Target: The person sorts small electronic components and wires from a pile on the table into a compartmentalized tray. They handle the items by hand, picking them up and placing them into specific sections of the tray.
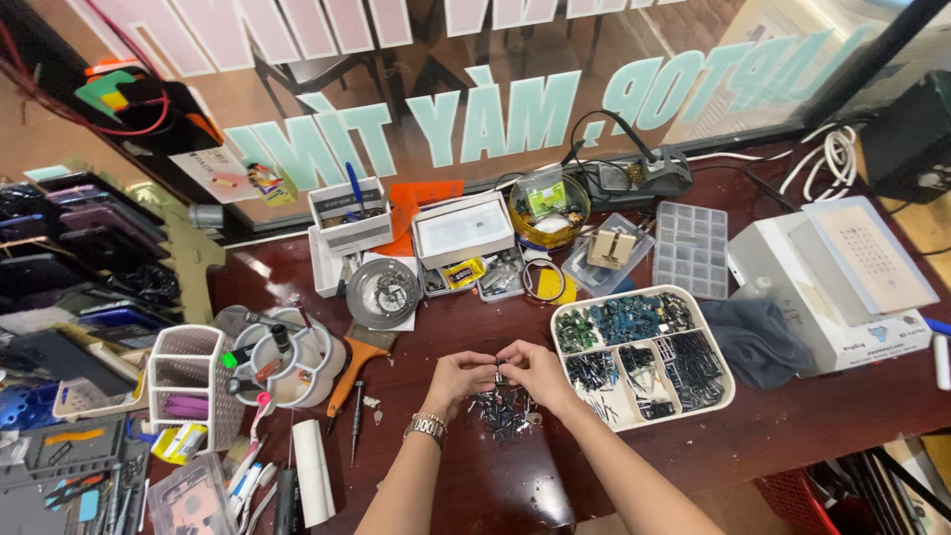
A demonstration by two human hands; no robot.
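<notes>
Metal part: tiny dark piece [501, 376], being pinched between both hands' fingers above the bench [792, 416].
Left hand [458, 380]: fingers closing on it.
Right hand [535, 371]: likewise.
Handling: seemingly light, stiff; gripping its edges.
Pile [503, 411]: lying below.
Tray [723, 391]: sitting right.

Both hands meeting at table middle, left hand [454, 381] and right hand [535, 372] pinching tiny part between fingertips. Pile of small parts [503, 411] lying just near of hands. Divided tray [642, 355] sitting right of hands, cloth [755, 339] further right. Round tool holder [282, 359] standing left. Glass bowl [550, 206] sitting far, behind hands.
</notes>
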